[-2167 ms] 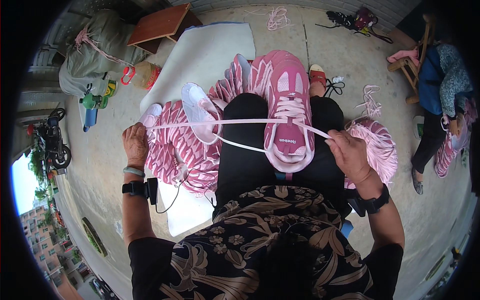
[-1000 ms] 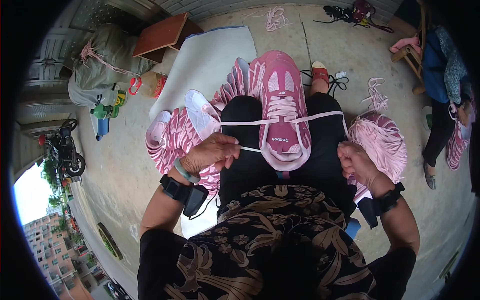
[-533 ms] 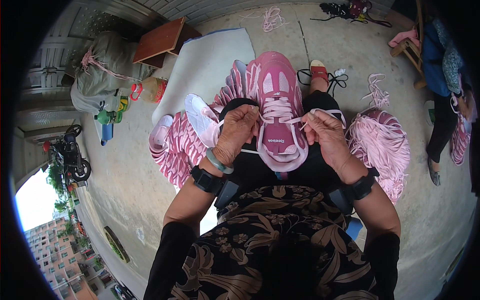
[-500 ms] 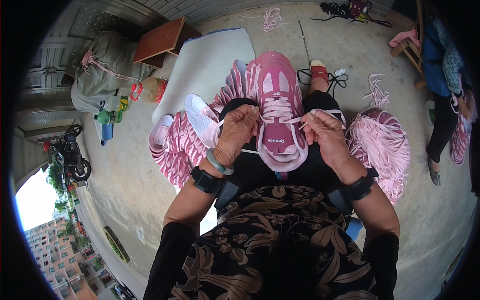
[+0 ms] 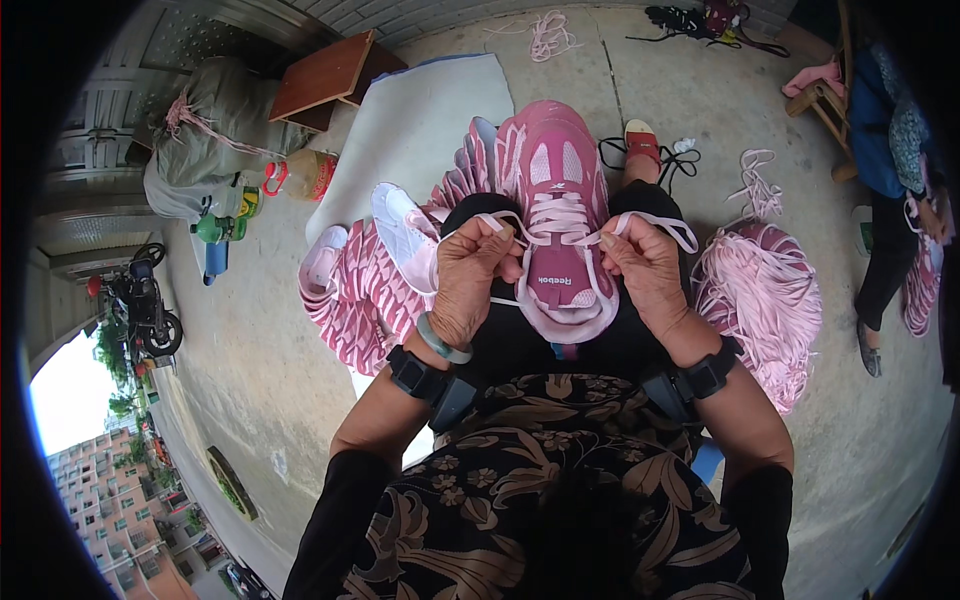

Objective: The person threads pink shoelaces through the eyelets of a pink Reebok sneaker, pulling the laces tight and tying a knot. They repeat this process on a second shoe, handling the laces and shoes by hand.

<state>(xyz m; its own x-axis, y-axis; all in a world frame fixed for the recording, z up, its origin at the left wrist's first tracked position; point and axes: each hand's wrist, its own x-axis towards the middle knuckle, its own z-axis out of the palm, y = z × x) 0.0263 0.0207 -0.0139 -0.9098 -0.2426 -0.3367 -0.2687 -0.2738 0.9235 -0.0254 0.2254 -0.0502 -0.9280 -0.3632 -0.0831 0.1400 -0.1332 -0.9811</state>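
A pink sneaker [image 5: 563,270] rests across my lap, toe pointing away from me. Its pale pink shoelace [image 5: 557,213] criss-crosses the upper rows over the tongue. Left of the eyelets, my left hand [image 5: 474,275] pinches one lace end, which arcs over the fingers. On the other side, my right hand [image 5: 645,268] pinches the other end close to the eyelet, and a loop of it bulges to the right. Stacked pink shoe uppers [image 5: 350,285] lie left of my knees. A white-lined shoe piece [image 5: 402,228] leans beside my left hand.
A big bundle of pink laces [image 5: 757,300] sits to my right. A pale sheet [image 5: 425,125], a wooden box [image 5: 325,80] and plastic bottles [image 5: 305,177] are at the far left. Another person's leg [image 5: 880,280] shows at the right, near a wooden chair [image 5: 828,105].
My right fingertips have come left, nearer the eyelets, and the lace there now bows outward in a loop. My left hand has lowered slightly, with its lace arching above the fingers.
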